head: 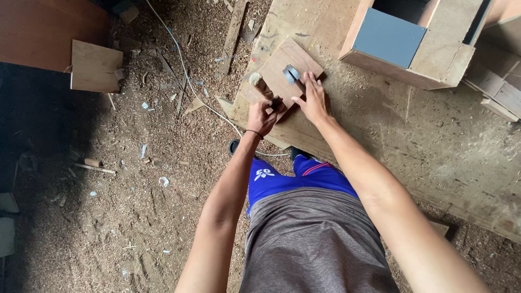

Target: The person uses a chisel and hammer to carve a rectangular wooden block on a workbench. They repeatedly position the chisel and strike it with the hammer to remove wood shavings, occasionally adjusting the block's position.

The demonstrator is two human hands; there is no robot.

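The left hand [262, 116] is clenched around a dark tool handle [275, 102]; the right hand [313, 99] presses flat on the small wooden board [282, 68] just beyond it. A slip could strike the fingers.

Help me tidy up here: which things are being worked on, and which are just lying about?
In hand:
- board, under both hands
- metal piece, at right hand
- dark tool, in left hand

Lying about:
- box
- white cable
- loose panel
- wood scraps
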